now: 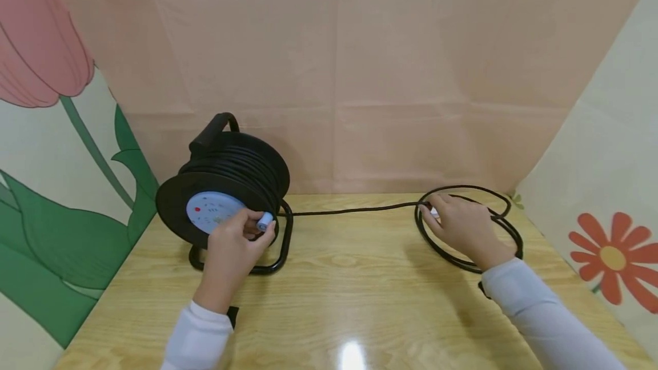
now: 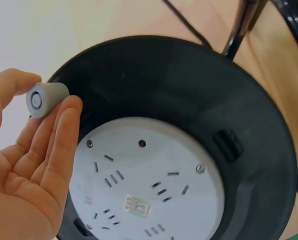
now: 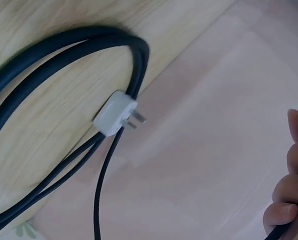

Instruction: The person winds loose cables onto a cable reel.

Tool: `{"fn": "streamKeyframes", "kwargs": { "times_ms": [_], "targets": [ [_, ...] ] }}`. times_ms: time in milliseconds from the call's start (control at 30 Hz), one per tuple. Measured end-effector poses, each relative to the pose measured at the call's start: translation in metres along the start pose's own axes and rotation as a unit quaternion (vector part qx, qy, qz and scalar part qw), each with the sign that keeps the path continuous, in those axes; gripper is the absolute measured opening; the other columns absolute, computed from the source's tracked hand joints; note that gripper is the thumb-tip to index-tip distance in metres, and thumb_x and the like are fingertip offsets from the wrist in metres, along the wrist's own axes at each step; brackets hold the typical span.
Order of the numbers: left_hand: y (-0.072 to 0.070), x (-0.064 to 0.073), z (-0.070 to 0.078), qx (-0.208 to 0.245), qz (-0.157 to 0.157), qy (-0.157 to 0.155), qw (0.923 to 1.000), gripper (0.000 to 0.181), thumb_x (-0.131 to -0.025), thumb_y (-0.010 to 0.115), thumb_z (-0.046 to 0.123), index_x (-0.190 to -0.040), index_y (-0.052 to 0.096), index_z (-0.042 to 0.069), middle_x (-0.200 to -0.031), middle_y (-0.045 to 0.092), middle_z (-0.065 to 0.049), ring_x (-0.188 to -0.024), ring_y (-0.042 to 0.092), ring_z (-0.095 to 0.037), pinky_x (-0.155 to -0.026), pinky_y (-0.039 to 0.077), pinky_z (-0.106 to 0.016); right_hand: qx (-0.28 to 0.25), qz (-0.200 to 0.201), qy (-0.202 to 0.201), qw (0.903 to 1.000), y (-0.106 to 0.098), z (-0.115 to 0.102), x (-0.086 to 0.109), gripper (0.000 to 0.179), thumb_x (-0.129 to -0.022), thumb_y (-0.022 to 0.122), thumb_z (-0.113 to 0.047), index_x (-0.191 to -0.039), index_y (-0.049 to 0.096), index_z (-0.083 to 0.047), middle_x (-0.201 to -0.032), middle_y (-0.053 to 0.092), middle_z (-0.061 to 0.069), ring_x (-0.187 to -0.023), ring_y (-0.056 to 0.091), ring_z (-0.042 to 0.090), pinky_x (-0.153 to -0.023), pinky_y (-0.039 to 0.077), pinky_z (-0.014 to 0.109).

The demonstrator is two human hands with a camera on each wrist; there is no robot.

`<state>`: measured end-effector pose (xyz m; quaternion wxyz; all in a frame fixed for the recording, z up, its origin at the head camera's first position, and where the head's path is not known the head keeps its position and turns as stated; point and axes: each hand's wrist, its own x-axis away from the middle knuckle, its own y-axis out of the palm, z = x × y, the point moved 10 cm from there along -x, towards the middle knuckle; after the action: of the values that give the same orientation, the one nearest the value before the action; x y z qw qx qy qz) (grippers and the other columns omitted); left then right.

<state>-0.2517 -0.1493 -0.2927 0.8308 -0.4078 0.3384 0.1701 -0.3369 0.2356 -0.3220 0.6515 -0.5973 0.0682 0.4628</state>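
Note:
On the left of the table stands a black cable reel [image 1: 172, 210] with cable wound round its drum. My left hand [image 1: 231, 256] pinches the small grey crank knob [image 2: 50, 98] at the rim of the reel's disc, between thumb and fingers. A pale round socket panel [image 2: 144, 180] fills the disc's middle. From the reel, a stretch of black cable [image 1: 354, 210] runs right along the table. Its other end passes through my right hand [image 1: 465, 227], whose fingers curl round it. Loose cable loops [image 1: 462, 187] lie beneath that hand, with a white plug [image 3: 114, 114] among them.
The wood-grain table [image 1: 339, 290] meets a pinkish-beige cloth wall [image 1: 334, 90] at the back. Flower-patterned panels [image 1: 612, 258] flank both sides. A black tubular stand [image 1: 288, 244] carries the reel, and a carrying handle [image 1: 208, 133] sits on top.

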Motion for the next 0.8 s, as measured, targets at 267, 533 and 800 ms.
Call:
{"fn": "streamKeyframes", "kwargs": {
  "times_ms": [267,533,800],
  "targets": [
    [0.012,0.009,-0.002,-0.014,-0.011,0.001,0.9998,0.023,-0.077,0.074,0.025,-0.088,0.065,0.007,-0.071,0.068,-0.003,-0.06,0.058,-0.007,-0.051,0.055,-0.03,-0.008,-0.004,-0.011,0.9999,0.003,-0.016,-0.006,0.023,-0.087,0.057,-0.038,-0.084,0.059,-0.016,-0.051,0.044,-0.008,-0.034,0.024,0.005,-0.027,0.017,0.025],
    [0.022,0.016,-0.01,-0.041,-0.041,-0.033,0.9978,0.023,-0.076,0.074,0.025,-0.085,0.063,0.007,-0.07,0.067,-0.004,-0.06,0.059,-0.01,-0.051,0.055,-0.032,-0.032,-0.014,-0.015,0.9993,0.008,-0.029,-0.015,0.022,-0.089,0.056,-0.038,-0.078,0.056,-0.019,-0.049,0.041,-0.01,-0.034,0.024,0.004,-0.027,0.017,0.025],
    [0.031,0.026,-0.023,-0.078,-0.071,-0.054,0.9929,0.022,-0.076,0.073,0.024,-0.084,0.064,0.006,-0.064,0.066,-0.005,-0.046,0.054,-0.012,-0.041,0.05,-0.033,-0.038,-0.008,-0.035,0.9986,0.013,-0.048,-0.021,0.021,-0.087,0.059,-0.037,-0.081,0.06,-0.017,-0.048,0.046,-0.009,-0.032,0.021,0.002,-0.027,0.015,0.023]
  ]
}}
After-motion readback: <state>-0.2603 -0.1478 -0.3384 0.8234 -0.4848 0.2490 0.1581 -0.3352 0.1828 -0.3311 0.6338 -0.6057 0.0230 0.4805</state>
